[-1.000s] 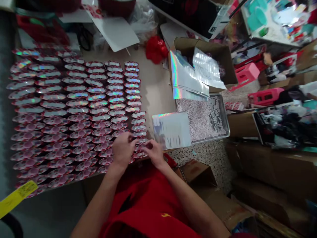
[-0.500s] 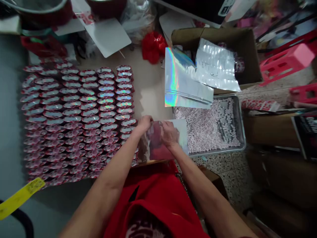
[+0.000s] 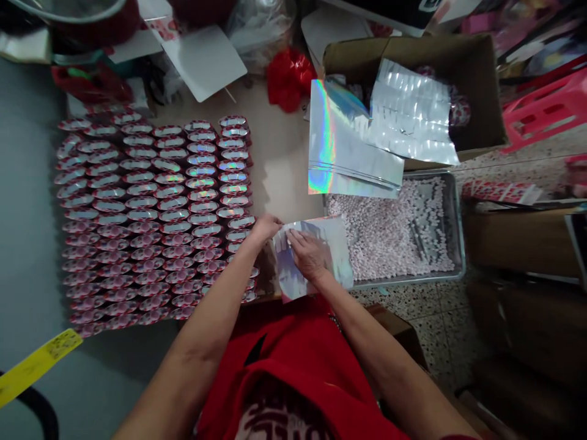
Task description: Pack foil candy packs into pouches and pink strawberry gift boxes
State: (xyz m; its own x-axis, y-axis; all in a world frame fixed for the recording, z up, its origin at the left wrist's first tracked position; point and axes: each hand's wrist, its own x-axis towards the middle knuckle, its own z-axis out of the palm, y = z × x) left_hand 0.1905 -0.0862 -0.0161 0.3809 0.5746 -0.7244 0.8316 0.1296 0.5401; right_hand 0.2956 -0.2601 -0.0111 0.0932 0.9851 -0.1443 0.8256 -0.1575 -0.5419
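A shiny silver foil bag (image 3: 338, 260) lies at the table's front edge, slightly tilted, its surface reflecting white and violet. My left hand (image 3: 267, 228) pinches its upper left corner, with the fingertips partly hidden. Across the bag's upper part rests my right hand (image 3: 308, 255), its fingers bent together and gripping near the top edge. Whether anything small is between the fingers is too blurred to tell. To the left of my hands stand tight rows of filled red-and-silver pouches (image 3: 160, 217). More flat holographic silver bags (image 3: 351, 162) lie stacked beyond my right hand.
A metal tray (image 3: 460, 244) of small whitish-pink pellets (image 3: 371, 238) sits at the right, partly under the stacked bags. Behind it stands an open cardboard box (image 3: 486, 98) with a crinkled silver sheet (image 3: 410, 113) over it. A red plastic bag (image 3: 288, 79) lies at the back.
The foil bag has tilted, and its reflection has turned from reddish to pale silver-violet. My right hand's fingers have shifted left along its top. The whole view has moved slightly.
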